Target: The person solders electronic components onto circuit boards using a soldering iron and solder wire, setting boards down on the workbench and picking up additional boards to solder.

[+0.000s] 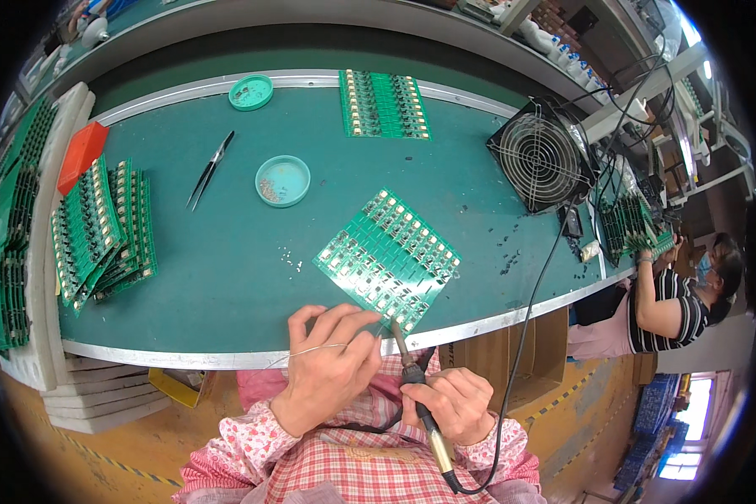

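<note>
A green circuit board panel with rows of small white and dark parts lies tilted on the green bench mat, close to the front edge. My right hand is closed round the handle of a soldering iron, whose tip meets the panel's near corner. Beside that tip, my left hand has its fingers bent over the panel's near edge. A thin solder wire runs through the left hand; its working end is hidden by the fingers.
Tweezers, two round green dishes and another panel lie farther back. Stacked panels and a red bin stand left. A black fan, trailing cable and a co-worker are right.
</note>
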Demonstrator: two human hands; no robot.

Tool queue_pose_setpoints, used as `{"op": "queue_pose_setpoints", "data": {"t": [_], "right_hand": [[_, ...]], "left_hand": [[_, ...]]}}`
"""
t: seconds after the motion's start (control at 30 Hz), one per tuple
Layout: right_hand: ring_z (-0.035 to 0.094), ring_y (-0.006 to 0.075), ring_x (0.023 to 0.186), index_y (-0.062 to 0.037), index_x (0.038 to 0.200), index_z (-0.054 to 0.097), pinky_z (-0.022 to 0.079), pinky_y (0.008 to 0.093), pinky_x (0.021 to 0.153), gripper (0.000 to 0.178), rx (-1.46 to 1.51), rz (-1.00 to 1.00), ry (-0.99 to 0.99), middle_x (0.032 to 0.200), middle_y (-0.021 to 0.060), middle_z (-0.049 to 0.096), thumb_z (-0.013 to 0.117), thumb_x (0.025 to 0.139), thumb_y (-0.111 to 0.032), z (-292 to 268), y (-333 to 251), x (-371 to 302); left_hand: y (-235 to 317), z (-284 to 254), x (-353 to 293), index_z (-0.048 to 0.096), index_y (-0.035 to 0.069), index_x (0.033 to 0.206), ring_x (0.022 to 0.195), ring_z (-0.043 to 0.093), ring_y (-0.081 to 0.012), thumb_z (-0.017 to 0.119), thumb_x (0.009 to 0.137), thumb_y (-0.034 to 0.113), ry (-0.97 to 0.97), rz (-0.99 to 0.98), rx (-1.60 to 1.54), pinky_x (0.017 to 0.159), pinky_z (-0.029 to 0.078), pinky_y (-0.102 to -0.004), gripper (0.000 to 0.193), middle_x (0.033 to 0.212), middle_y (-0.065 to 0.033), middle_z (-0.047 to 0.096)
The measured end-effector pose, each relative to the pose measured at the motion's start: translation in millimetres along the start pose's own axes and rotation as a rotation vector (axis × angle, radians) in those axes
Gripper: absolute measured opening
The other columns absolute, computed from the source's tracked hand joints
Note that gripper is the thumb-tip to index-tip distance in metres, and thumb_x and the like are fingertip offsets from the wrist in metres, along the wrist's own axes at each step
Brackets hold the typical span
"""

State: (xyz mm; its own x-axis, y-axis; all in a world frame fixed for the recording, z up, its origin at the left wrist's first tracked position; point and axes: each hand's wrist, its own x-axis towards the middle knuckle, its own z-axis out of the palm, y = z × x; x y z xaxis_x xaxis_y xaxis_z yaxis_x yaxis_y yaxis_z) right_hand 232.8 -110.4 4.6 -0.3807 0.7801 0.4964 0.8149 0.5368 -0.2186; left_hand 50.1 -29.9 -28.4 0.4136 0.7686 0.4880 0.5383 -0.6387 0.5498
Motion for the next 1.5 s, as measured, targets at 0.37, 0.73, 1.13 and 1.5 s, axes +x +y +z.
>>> {"op": "queue_pose_setpoints", "data": {"t": [0.37, 0.73, 1.13, 1.5], "right_hand": [[0.062, 0.0152, 0.049, -0.0018, 0.088, 0.059, 0.049, 0.0280, 0.048, 0.011, 0.490, 0.463, 0.288, 0.063, 0.0054, 0.066, 0.068, 0.086, -0.008, -10, 15, -3], [0.058, 0.0097, 0.049, 0.0002, 0.091, 0.053, 0.046, 0.0237, 0.046, 0.021, 0.940, 0.833, 0.303, 0.073, 0.0074, 0.064, 0.059, 0.097, -0.019, -4, 44, 15], [0.056, 0.0089, 0.048, 0.0004, 0.091, 0.054, 0.044, 0.0230, 0.045, 0.020, 1.013, 0.802, 0.204, 0.072, 0.0067, 0.063, 0.058, 0.097, -0.018, -4, 64, 20], [0.052, 0.0076, 0.046, -0.0008, 0.090, 0.053, 0.043, 0.0227, 0.044, 0.021, 1.028, 0.816, 0.253, 0.072, 0.0050, 0.061, 0.058, 0.097, -0.020, 1, 62, 20]], "left_hand": [[3, -3, 4, 0.056, 0.008, 0.071, 0.101, 0.065, -0.0216, 0.072, 0.076, 0.006, -0.012, -0.027, -0.059, 0.092, 0.037, -0.0428, 0.017, 0.105, -0.0013, 0.070], [5, 2, 8, 0.056, 0.008, 0.070, 0.098, 0.065, -0.0201, 0.071, 0.075, 0.004, 0.000, -0.075, -0.066, 0.090, 0.037, -0.0410, 0.016, 0.099, -0.0017, 0.069], [6, 6, 12, 0.056, 0.008, 0.070, 0.094, 0.064, -0.0194, 0.071, 0.074, 0.004, 0.019, -0.077, -0.044, 0.088, 0.037, -0.0407, 0.016, 0.096, -0.0011, 0.068], [3, 3, 8, 0.056, 0.008, 0.071, 0.097, 0.064, -0.0195, 0.069, 0.077, 0.004, 0.014, -0.063, -0.062, 0.088, 0.037, -0.0408, 0.014, 0.098, -0.0015, 0.069]]}}
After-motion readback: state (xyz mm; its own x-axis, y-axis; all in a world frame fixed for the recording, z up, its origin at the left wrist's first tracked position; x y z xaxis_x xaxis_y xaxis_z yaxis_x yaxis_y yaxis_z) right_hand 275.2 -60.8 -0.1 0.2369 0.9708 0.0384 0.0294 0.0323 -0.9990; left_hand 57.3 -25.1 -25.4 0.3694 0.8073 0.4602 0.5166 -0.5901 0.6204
